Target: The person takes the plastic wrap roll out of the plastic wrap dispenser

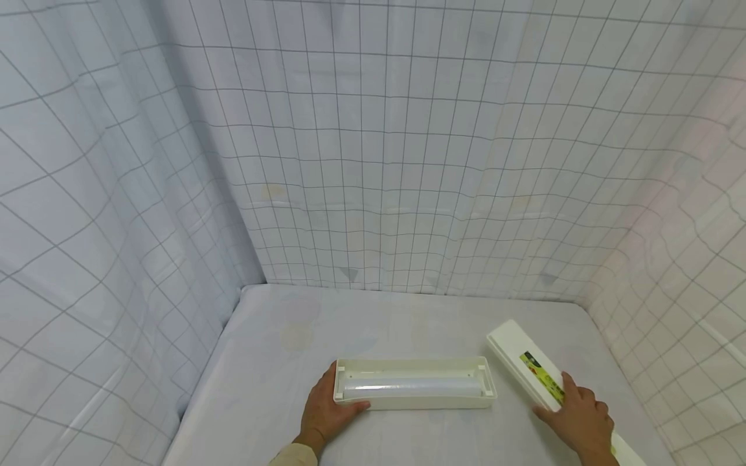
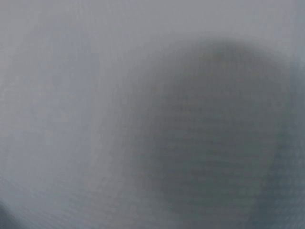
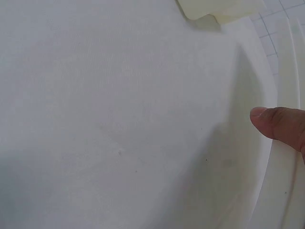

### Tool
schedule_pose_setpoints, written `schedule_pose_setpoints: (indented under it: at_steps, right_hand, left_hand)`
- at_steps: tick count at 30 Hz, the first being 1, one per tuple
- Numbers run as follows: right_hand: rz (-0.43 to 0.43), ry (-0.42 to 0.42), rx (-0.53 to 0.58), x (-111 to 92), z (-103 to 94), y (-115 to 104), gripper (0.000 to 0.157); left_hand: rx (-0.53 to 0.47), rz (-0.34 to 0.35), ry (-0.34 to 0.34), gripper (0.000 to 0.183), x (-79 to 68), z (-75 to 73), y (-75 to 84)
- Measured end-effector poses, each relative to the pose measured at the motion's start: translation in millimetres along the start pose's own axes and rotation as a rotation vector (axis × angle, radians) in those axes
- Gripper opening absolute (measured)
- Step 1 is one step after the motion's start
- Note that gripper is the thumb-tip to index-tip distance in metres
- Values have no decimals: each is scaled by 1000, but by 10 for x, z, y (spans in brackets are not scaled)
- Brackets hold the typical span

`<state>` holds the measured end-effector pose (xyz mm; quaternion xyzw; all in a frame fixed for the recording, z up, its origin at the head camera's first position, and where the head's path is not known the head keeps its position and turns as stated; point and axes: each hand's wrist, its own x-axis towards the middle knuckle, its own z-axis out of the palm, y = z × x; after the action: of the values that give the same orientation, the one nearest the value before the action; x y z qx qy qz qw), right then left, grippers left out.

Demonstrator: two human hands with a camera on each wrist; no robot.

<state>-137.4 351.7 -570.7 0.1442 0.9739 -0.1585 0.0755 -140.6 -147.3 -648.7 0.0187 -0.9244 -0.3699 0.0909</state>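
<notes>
Lying in box (image 1: 415,403) — shiny roll (image 1: 412,388)

Through my head view I see a white-covered surface (image 1: 256,395), an open white box (image 1: 431,403) lying crosswise on it; whether the long lid (image 1: 514,343) touches down, I can't tell.

The right grip (image 3: 282,126) (thumb (image 3: 269,121) alone visible) touches a long white lid (image 3: 280,191) near a cream box (image 3: 209,7).
</notes>
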Motion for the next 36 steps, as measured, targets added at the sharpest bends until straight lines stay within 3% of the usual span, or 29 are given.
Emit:
schedule_pose_setpoints:
  at_steps: [13,22,31,36]
  right_hand:
    - [187,-4,10,50,100,374,133]
    - [278,17,37,41,193,591,130]
    - [341,-24,10,54,327,777,137]
    - [335,-4,21,50,365,810,137]
  left_hand:
    - [6,13,6,115,10,-12,4]
    - [5,6,-3,117,5,-8,-5]
    - [-3,14,2,116,3,5,-18]
    - [-3,19,13,116,2,12,-21]
